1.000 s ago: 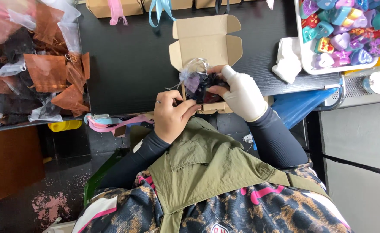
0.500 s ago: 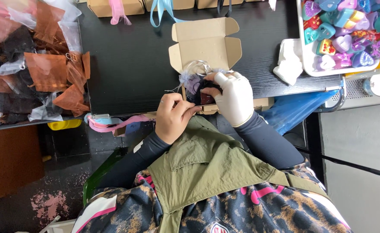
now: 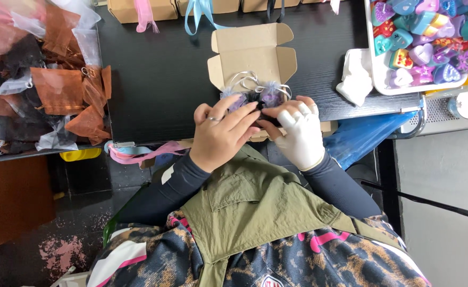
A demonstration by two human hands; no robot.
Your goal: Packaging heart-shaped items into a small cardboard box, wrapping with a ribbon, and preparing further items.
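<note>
Both hands are working a small purple organza pouch point(image 3: 255, 98) at the near edge of the black surface point(image 3: 159, 79), just in front of an open cardboard box point(image 3: 252, 50). The left hand point(image 3: 223, 133), bare with a ring, is closing its fingers point(image 3: 239, 114) around the pouch's left side and dark middle. The right hand point(image 3: 298, 133), in a white glove, is pinching the right side with its fingers point(image 3: 282, 112). The pouch's pale drawstring point(image 3: 250, 79) is looping up over the box floor.

Judging by this, the step in hand seems to be closing or settling the filled pouch so it can go into the box. What is inside is mostly hidden by the fingers. The next move would call for keeping the neck gathered while lifting the pouch clear of the front flap, and laying it flat so the strings do not catch the lid.

A heap of brown and black pouches point(image 3: 37, 90) is lying to the left, and a white tray point(image 3: 375, 79) of coloured heart-shaped boxes point(image 3: 420, 42) is sitting to the right, with a white cloth point(image 3: 357, 74) beside it.
</note>
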